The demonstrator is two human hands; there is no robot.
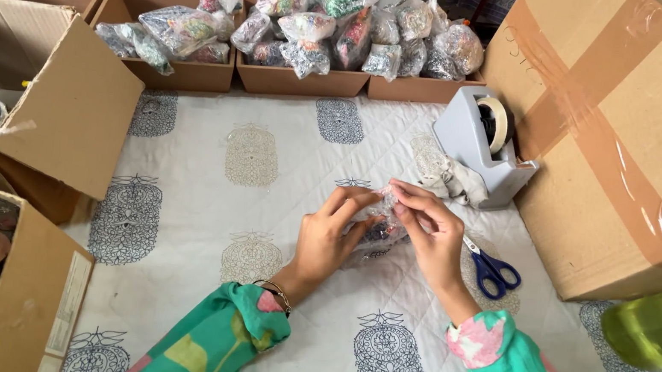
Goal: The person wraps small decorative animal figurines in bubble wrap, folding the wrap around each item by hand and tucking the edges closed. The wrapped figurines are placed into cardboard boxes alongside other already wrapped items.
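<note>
Green floral sleeves are reaching in from the near edge as the left hand (pixel 330 238) and right hand (pixel 430 236) are pinching a small clear plastic packet of dark beads (pixel 378 227) with their fingers, mid-worktop on the white block-printed cloth (pixel 200 194). It could be slipping and spilling beads if the film tears. Blue-handled scissors (pixel 493 272) are lying just right; open room is lying left.

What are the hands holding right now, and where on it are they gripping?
Both the left hand and the right hand hold a small clear plastic packet of dark items, fingers pinching its top edge.
</note>
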